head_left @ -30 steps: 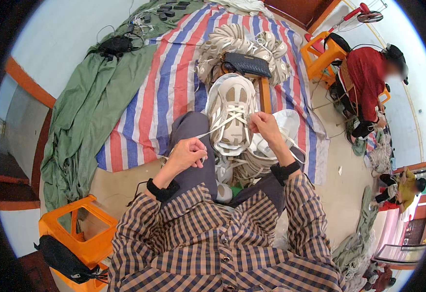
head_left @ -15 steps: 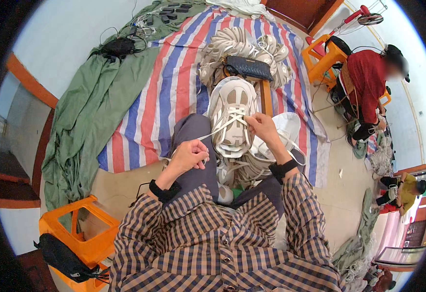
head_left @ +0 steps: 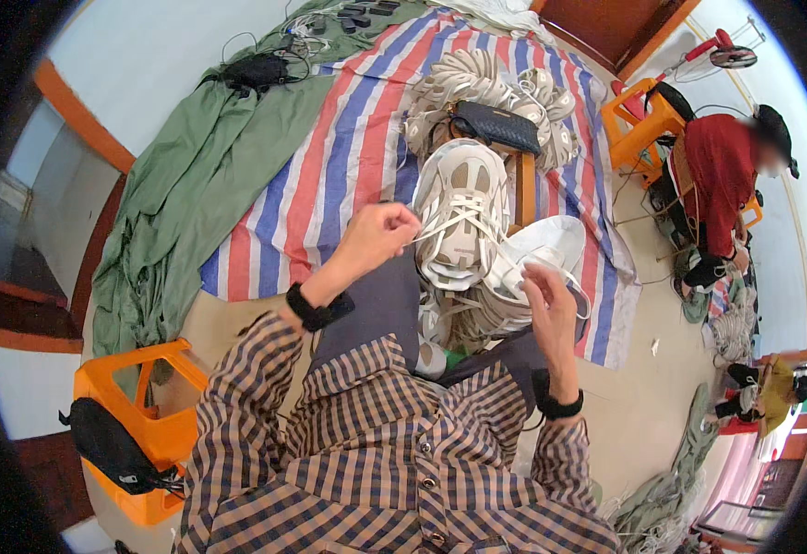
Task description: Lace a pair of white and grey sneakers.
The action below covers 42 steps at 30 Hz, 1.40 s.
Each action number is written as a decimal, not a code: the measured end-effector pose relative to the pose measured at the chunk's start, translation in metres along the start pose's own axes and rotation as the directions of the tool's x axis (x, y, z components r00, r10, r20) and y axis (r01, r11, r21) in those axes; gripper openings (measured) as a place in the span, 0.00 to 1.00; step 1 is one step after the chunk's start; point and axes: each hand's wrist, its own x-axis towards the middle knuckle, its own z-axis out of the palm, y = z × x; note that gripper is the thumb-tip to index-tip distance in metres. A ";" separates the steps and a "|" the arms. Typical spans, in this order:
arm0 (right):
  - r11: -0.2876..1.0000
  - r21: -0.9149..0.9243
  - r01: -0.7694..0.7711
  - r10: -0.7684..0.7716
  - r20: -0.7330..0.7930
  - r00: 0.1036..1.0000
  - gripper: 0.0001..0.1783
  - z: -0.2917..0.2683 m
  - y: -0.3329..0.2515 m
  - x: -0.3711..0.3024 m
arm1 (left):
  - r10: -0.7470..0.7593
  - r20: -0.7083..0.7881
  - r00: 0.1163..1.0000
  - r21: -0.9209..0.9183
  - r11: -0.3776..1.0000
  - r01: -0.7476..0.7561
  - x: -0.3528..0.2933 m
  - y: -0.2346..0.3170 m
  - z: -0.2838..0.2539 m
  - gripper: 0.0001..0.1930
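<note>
A beige and white sneaker [head_left: 464, 208] rests sole-down in front of me, toe toward me, with a white shoelace [head_left: 466, 205] crossing over its tongue. My left hand [head_left: 377, 235] is closed beside the sneaker's left side, pinching one lace end that runs taut from the shoe. To the right and nearer me, my right hand [head_left: 549, 300] has its thumb and forefinger bent together, and the other lace runs toward these fingertips. Behind that hand lies white paper-like lining [head_left: 558, 238] with another pale shoe partly in it. More sneakers are stacked beneath, partly hidden.
A dark woven pouch [head_left: 496, 126] sits before a heap of sneakers [head_left: 463, 78] on a striped sheet [head_left: 329, 157]. Green cloth [head_left: 182, 185] covers the left. An orange stool [head_left: 140, 452] with a black bag [head_left: 113, 450] stands at lower left. A person in red [head_left: 722, 180] works at right.
My left hand has moved up toward the sneaker. My right hand has left the laces' top and drawn right and toward me. The laces now spread to both sides.
</note>
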 end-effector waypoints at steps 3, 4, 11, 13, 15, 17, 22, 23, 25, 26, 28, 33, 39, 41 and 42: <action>0.983 -0.172 0.060 -0.072 -0.066 0.995 0.10 -0.015 0.008 -0.026 | 0.202 -0.121 0.972 0.327 0.933 -0.153 0.027 -0.007 0.006 0.06; 0.960 -0.278 0.045 -0.081 -0.121 0.989 0.10 -0.021 0.012 -0.034 | 0.327 -0.154 0.932 0.508 0.836 -0.210 0.035 -0.009 0.010 0.06; 0.858 -0.513 -0.017 -0.111 -0.219 0.969 0.11 -0.044 0.053 -0.085 | 0.411 -0.112 0.905 0.705 0.675 -0.219 0.058 -0.030 0.032 0.04; 0.810 -0.583 -0.063 -0.078 -0.214 0.974 0.13 -0.032 0.049 -0.092 | 0.413 -0.111 0.904 0.719 0.661 -0.214 0.060 -0.030 0.036 0.05; 0.792 -0.609 -0.039 -0.139 -0.242 0.960 0.13 -0.012 0.058 -0.092 | 0.409 -0.107 0.906 0.737 0.644 -0.204 0.060 -0.031 0.035 0.05; 0.770 -0.637 -0.030 -0.206 -0.294 0.933 0.12 -0.006 0.067 -0.090 | 0.436 -0.086 0.896 0.775 0.594 -0.216 0.062 -0.025 0.036 0.06; 0.793 -0.609 -0.022 -0.216 -0.314 0.925 0.10 -0.010 0.071 -0.087 | 0.454 -0.023 0.890 0.810 0.531 -0.250 0.066 -0.011 0.040 0.06; 0.800 -0.600 -0.017 -0.217 -0.316 0.924 0.09 -0.009 0.070 -0.087 | 0.476 0.016 0.879 0.830 0.483 -0.277 0.066 -0.009 0.041 0.06; 0.808 -0.588 -0.019 -0.208 -0.316 0.926 0.10 -0.006 0.070 -0.085 | 0.482 0.035 0.875 0.861 0.430 -0.271 0.063 -0.006 0.039 0.06; 0.816 -0.577 -0.023 -0.199 -0.318 0.927 0.10 -0.003 0.070 -0.084 | 0.489 0.056 0.871 0.889 0.373 -0.267 0.061 -0.003 0.038 0.06; 0.807 -0.591 -0.020 -0.193 -0.295 0.936 0.10 -0.004 0.067 -0.084 | 0.202 0.069 0.977 0.933 0.334 -0.135 0.060 0.015 0.040 0.06; 0.750 -0.661 -0.022 -0.191 -0.249 0.949 0.10 -0.009 0.068 -0.089 | 0.312 0.133 0.941 0.881 0.397 -0.256 0.065 0.000 0.052 0.08; 0.698 -0.712 0.079 -0.267 -0.156 0.951 0.13 -0.019 0.094 -0.096 | 0.375 -0.034 0.926 0.817 0.544 -0.190 0.047 -0.035 0.069 0.16; 0.678 -0.732 0.061 -0.268 -0.169 0.948 0.15 -0.019 0.086 -0.097 | 0.417 -0.110 0.902 0.786 0.592 -0.178 0.034 -0.035 0.076 0.19; 0.660 -0.748 0.069 -0.282 -0.162 0.945 0.16 -0.020 0.085 -0.096 | 0.401 -0.073 0.913 0.796 0.575 -0.189 0.028 -0.030 0.078 0.20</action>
